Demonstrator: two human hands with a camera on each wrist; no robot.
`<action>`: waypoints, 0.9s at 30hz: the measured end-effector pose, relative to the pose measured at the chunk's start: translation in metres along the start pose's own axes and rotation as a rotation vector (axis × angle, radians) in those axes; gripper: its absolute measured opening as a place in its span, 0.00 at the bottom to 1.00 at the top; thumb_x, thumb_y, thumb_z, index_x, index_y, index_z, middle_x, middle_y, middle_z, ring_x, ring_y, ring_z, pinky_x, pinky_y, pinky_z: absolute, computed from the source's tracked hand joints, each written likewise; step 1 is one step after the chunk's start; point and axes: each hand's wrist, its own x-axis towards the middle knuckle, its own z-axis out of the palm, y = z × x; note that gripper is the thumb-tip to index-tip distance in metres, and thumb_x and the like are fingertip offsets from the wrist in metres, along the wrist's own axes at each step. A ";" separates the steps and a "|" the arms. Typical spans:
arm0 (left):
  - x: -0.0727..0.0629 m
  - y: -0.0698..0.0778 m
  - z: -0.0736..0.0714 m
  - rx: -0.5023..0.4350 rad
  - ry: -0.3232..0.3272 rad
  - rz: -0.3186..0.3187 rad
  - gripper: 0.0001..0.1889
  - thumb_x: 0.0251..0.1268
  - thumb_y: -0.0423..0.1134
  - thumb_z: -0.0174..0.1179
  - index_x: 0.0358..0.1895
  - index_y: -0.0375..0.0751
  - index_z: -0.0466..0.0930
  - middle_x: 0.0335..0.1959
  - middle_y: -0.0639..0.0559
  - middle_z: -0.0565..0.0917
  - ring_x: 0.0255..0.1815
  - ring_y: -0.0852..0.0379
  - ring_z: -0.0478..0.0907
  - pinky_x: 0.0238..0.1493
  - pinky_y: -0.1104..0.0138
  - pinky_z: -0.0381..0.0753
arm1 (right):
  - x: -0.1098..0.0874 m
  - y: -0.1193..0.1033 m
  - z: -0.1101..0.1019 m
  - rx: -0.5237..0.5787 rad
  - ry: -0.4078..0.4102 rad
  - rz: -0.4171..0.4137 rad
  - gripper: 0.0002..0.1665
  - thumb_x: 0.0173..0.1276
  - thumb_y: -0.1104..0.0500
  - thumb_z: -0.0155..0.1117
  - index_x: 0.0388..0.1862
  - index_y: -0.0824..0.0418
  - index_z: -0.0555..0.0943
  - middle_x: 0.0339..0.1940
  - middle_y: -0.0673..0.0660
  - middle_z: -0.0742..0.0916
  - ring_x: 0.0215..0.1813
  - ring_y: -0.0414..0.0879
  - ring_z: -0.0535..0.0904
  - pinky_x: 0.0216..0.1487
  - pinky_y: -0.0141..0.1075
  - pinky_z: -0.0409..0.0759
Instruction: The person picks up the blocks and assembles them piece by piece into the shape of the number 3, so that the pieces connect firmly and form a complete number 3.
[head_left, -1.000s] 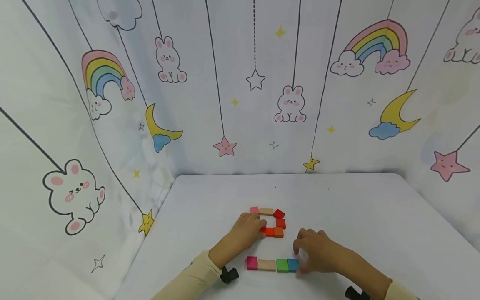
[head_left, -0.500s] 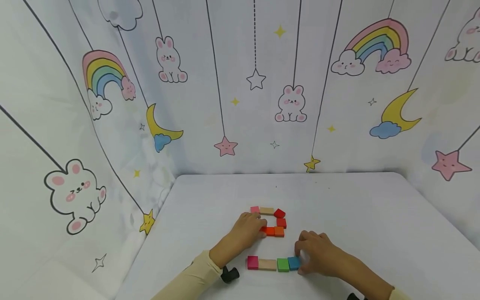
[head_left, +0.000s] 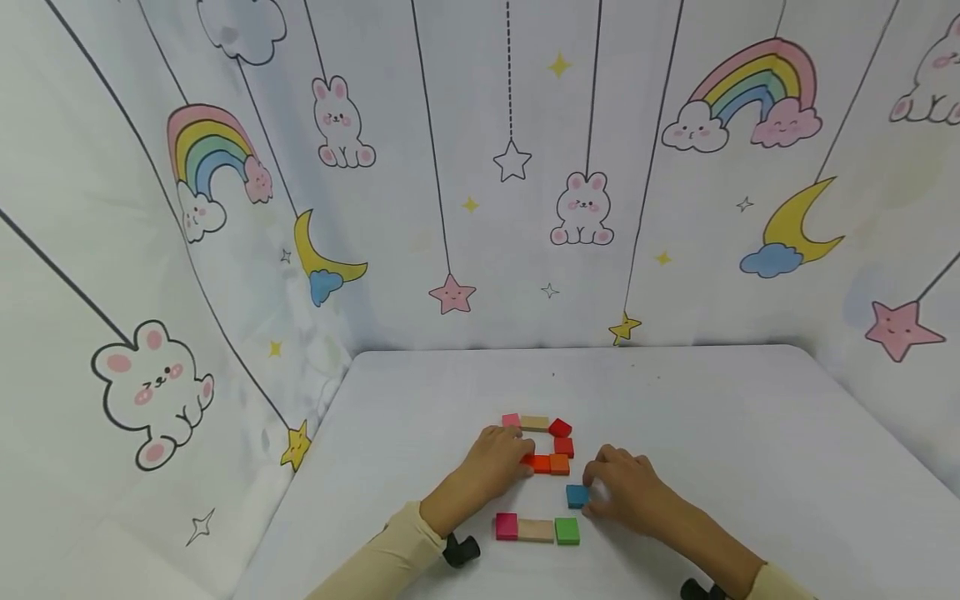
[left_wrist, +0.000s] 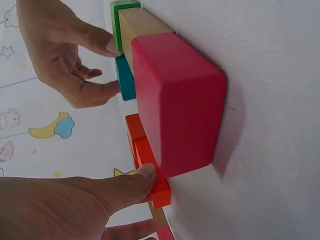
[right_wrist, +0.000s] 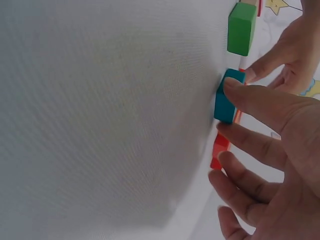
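My right hand (head_left: 630, 492) pinches a blue block (head_left: 577, 497) between thumb and index finger; the right wrist view shows the thumb (right_wrist: 250, 95) on one end of this block (right_wrist: 229, 97). My left hand (head_left: 491, 462) grips a red-orange block (head_left: 542, 464), its thumb (left_wrist: 132, 185) against the near side; the other fingertips are partly hidden. An orange block (head_left: 559, 465) adjoins it. Above stand a red block (head_left: 563, 448), a red pentagonal block (head_left: 560, 427), a plain wooden block (head_left: 535, 423) and a pink block (head_left: 511, 421), forming a bent line.
Nearer on the white table (head_left: 712, 417) lies a row: a crimson block (head_left: 507, 527), a plain wooden block (head_left: 536, 531) and a green block (head_left: 567, 532). Black wrist cameras (head_left: 461, 551) sit under the forearms. A printed cloth (head_left: 487, 208) stands behind the table.
My right hand has taken the blue block away from the green block's right side and moved it farther up the table, toward the orange block. The left hand has stayed in place.
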 end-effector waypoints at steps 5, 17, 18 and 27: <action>0.000 0.000 0.001 0.008 0.004 0.004 0.14 0.66 0.50 0.74 0.51 0.53 0.89 0.54 0.53 0.88 0.63 0.55 0.80 0.69 0.57 0.77 | 0.008 -0.001 0.005 0.001 0.027 0.003 0.18 0.51 0.48 0.88 0.38 0.46 0.88 0.39 0.47 0.81 0.45 0.44 0.76 0.51 0.51 0.79; 0.001 0.001 0.001 0.020 -0.008 -0.007 0.15 0.66 0.51 0.74 0.52 0.54 0.89 0.56 0.53 0.88 0.64 0.56 0.80 0.69 0.58 0.77 | 0.016 -0.002 0.009 0.004 0.046 0.022 0.19 0.52 0.48 0.88 0.40 0.47 0.88 0.39 0.50 0.82 0.45 0.46 0.78 0.54 0.57 0.80; 0.001 0.001 0.001 0.019 -0.009 -0.007 0.15 0.66 0.51 0.74 0.52 0.54 0.89 0.56 0.53 0.88 0.64 0.56 0.80 0.70 0.58 0.77 | 0.016 -0.002 0.010 0.006 0.049 0.022 0.19 0.53 0.48 0.88 0.40 0.48 0.88 0.39 0.50 0.82 0.45 0.46 0.78 0.54 0.57 0.80; 0.001 0.000 0.004 0.028 0.008 0.001 0.13 0.67 0.50 0.73 0.51 0.54 0.89 0.55 0.53 0.88 0.63 0.56 0.80 0.69 0.57 0.77 | 0.017 -0.001 0.010 0.021 0.072 0.014 0.19 0.53 0.49 0.88 0.40 0.48 0.88 0.40 0.50 0.82 0.46 0.46 0.79 0.54 0.58 0.79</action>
